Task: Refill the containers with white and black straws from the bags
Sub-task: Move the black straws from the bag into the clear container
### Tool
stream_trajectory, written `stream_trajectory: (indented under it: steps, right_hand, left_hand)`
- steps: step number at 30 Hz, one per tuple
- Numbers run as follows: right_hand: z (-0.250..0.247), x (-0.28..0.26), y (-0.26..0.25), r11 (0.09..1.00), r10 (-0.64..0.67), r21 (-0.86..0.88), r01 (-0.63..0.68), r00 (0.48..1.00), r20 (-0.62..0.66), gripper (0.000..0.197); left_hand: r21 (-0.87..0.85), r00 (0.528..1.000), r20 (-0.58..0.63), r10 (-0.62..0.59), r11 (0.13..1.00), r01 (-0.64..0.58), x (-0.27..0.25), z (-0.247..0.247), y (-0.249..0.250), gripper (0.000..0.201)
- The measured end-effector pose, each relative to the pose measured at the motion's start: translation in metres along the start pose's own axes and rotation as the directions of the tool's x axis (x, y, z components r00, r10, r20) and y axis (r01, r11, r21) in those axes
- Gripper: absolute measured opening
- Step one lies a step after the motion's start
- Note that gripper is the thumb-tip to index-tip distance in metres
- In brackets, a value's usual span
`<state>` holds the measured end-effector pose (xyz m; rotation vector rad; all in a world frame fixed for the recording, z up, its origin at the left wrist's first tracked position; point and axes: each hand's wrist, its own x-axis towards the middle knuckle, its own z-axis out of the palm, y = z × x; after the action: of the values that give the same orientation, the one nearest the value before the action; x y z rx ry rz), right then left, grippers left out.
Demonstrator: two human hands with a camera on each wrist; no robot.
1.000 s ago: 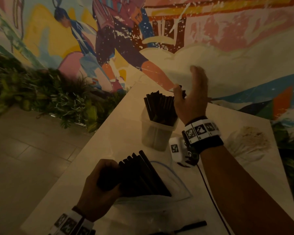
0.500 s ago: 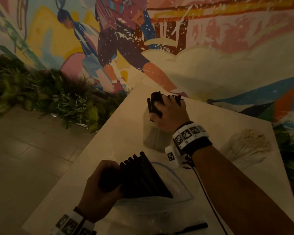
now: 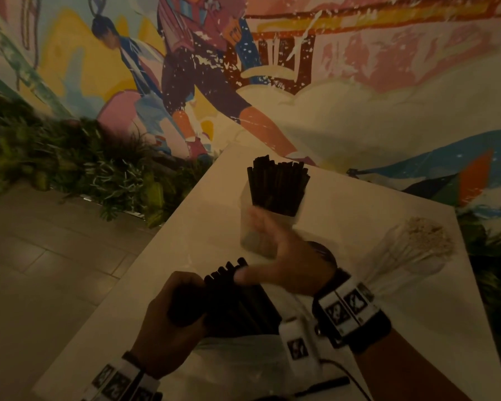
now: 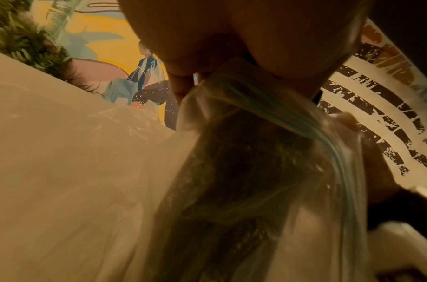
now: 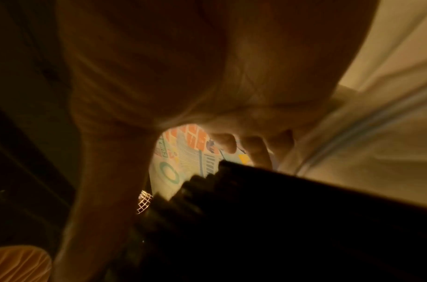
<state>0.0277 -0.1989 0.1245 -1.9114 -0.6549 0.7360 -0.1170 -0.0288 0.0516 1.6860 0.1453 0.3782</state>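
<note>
Where the black straws (image 3: 240, 299) fan out of the clear bag (image 3: 243, 360), I see their matte ends stepped like a staircase, lying on the near part of the tabletop (image 3: 203, 227). My left hand (image 3: 168, 322) has its fingers curled tight round the bundle's lower end. My right hand (image 3: 284, 264), blurred, is spread with fingers extended just above the straw tips; contact I cannot tell. Beyond it stands a translucent container (image 3: 269, 227) packed with upright black straws. To the right lies a bundle of white straws (image 3: 411, 253). A painted mural (image 3: 359, 82) sits behind.
</note>
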Motion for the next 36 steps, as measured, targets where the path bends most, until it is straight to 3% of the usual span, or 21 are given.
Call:
stream_trajectory:
  steps: [3, 6, 10, 13, 16, 18, 23, 29, 36]
  right_hand:
    - [0.017, -0.014, 0.018, 0.986, 0.099, -0.15, -0.071, 0.978, 0.185, 0.128]
    - [0.038, -0.022, 0.03, 0.972, 0.077, -0.231, -0.035, 0.982, 0.174, 0.133]
    - [0.05, -0.029, 0.038, 0.952, -0.013, -0.307, 0.013, 1.0, 0.002, 0.11]
    - [0.052, -0.036, 0.035, 0.934, -0.144, -0.338, 0.118, 0.988, -0.054, 0.084]
    - [0.059, -0.04, 0.038, 0.913, -0.232, -0.362, 0.186, 0.968, -0.09, 0.077]
    - [0.064, -0.039, 0.043, 0.892, -0.278, -0.396, 0.217, 0.955, -0.101, 0.074]
    - [0.067, -0.041, 0.047, 0.839, -0.41, -0.454, 0.299, 0.896, -0.168, 0.067]
    - [0.054, -0.047, 0.047, 0.943, -0.277, -0.269, 0.196, 0.91, -0.308, 0.052]
    - [0.052, -0.051, 0.057, 0.977, -0.211, -0.056, 0.206, 0.885, -0.416, 0.044]
  left_hand:
    - [0.02, 1.0, 0.032, -0.001, 1.0, 0.0, 0.002, 0.001, 0.0, 0.043]
    - [0.093, 0.998, 0.059, 0.003, 0.996, -0.009, 0.003, 0.002, 0.004, 0.049]
    - [0.117, 0.992, 0.127, -0.002, 0.993, -0.013, 0.002, 0.0, 0.01, 0.066]
    - [0.12, 0.976, 0.215, 0.032, 0.991, -0.059, 0.001, -0.009, 0.007, 0.084]
    - [0.121, 0.968, 0.25, 0.037, 0.99, -0.069, 0.001, -0.008, 0.011, 0.094]
    - [0.132, 0.977, 0.204, 0.053, 0.988, -0.081, 0.001, -0.003, 0.013, 0.09]
    - [0.13, 0.995, 0.07, 0.073, 0.988, -0.082, 0.001, 0.001, 0.007, 0.057]
    - [0.095, 0.993, 0.027, 0.113, 0.989, -0.115, 0.002, -0.001, 0.004, 0.042]
    - [0.111, 0.992, 0.015, 0.123, 0.986, -0.124, 0.001, 0.002, 0.004, 0.036]
